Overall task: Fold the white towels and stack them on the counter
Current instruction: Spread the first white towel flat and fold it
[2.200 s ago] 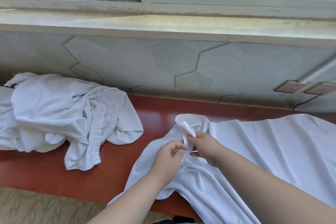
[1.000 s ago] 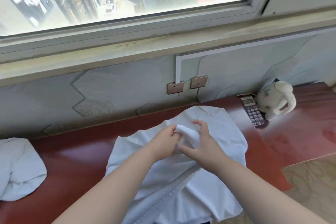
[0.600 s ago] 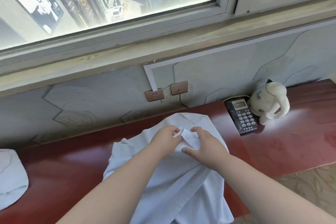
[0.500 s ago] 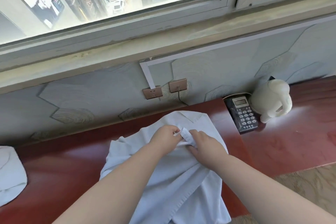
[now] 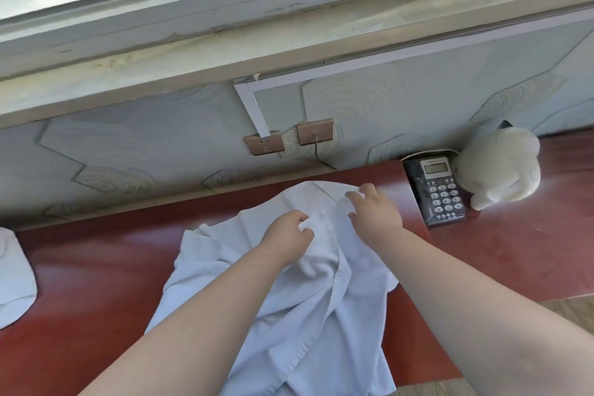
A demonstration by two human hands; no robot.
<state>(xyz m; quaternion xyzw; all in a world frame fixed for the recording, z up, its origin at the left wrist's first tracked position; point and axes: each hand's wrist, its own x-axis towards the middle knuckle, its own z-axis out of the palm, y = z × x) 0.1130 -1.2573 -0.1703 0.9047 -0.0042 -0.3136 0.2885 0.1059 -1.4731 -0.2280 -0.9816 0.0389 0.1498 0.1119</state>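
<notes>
A white towel (image 5: 299,309) lies crumpled across the red-brown counter (image 5: 90,273), its near end hanging over the front edge. My left hand (image 5: 289,236) pinches a hem of the towel near its middle. My right hand (image 5: 374,212) pinches the towel's edge further right and back, close to the counter's step. A short stretch of hem runs between the two hands. At the far left edge, part of a heap of other white towels (image 5: 14,280) rests on the counter.
A black desk phone (image 5: 438,191) and a white kettle (image 5: 499,167) stand on the lower counter section to the right. Two wall sockets (image 5: 289,138) with a cable sit on the wall behind. A window ledge (image 5: 225,55) runs above. Carpet shows at the lower right.
My hands, held close together on one bunched corner before, have drawn apart along the hem; the right hand moved right and back. The view tilted further down.
</notes>
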